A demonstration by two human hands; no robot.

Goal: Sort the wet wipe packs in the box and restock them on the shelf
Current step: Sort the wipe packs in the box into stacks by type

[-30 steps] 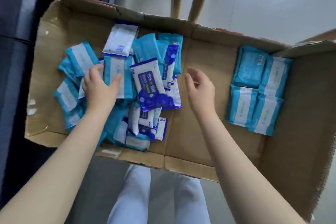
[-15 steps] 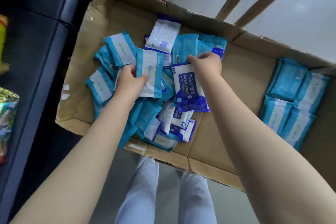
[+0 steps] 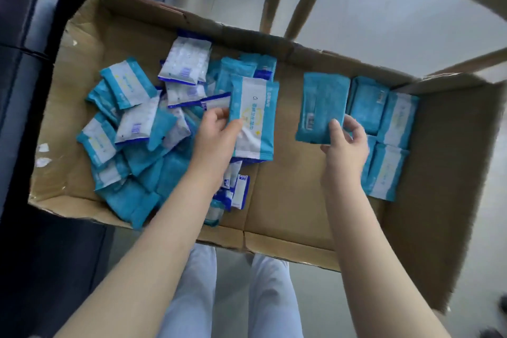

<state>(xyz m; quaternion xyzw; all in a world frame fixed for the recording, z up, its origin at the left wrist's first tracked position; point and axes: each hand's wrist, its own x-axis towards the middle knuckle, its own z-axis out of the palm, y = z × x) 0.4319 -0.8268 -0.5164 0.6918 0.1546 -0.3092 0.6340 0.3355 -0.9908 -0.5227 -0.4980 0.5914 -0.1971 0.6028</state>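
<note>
The teal pack (image 3: 322,111), midway over the box (image 3: 288,206), sits in the grip of my right hand (image 3: 345,145); my left hand (image 3: 216,140) holds a white-faced pack (image 3: 253,118). I would lay each flat against the sorted stack (image 3: 397,118) at its right end.

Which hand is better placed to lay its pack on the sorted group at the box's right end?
Right. The right hand holds a teal pack just beside the sorted group; the left hand holds a white-banded pack farther off, by the loose pile.
</note>
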